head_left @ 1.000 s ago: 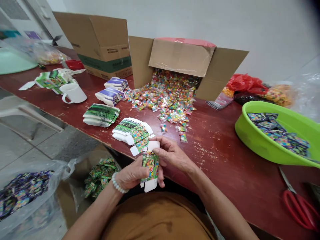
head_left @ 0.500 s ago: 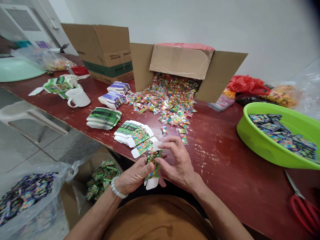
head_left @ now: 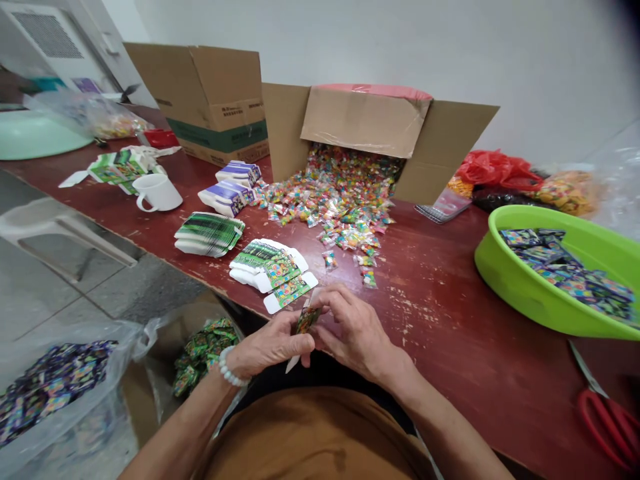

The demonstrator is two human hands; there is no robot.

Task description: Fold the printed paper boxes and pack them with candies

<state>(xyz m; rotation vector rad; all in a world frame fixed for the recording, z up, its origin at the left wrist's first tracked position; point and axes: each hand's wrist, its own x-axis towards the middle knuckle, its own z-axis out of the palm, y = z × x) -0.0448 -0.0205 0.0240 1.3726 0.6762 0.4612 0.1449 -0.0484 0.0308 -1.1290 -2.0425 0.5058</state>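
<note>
Between my two hands, just off the table's front edge, is a small green printed carton (head_left: 307,319), turned nearly edge-on with a white flap sticking out below. My left hand (head_left: 273,347) grips it from the left, thumb across its lower part. The fingers of my right hand (head_left: 353,327) are bent around its upper right side. Just beyond lies a fanned stack of flat green cartons (head_left: 267,267), with a second green stack (head_left: 210,233) to its left. Small clear packets of colourful candy (head_left: 345,233) spill toward me from an open cardboard box (head_left: 365,120).
A green basin (head_left: 520,300) of dark sachets and red-handled scissors (head_left: 605,413) lie at right. A white mug (head_left: 159,192), purple cartons (head_left: 227,197) and a closed-sided cardboard box (head_left: 220,100) stand left. Below the edge are green sachets (head_left: 205,353) and a plastic bag (head_left: 90,413).
The carton has turned from showing its printed front to nearly edge-on. My right hand has closed in around its upper side, and my left thumb has shifted lower.
</note>
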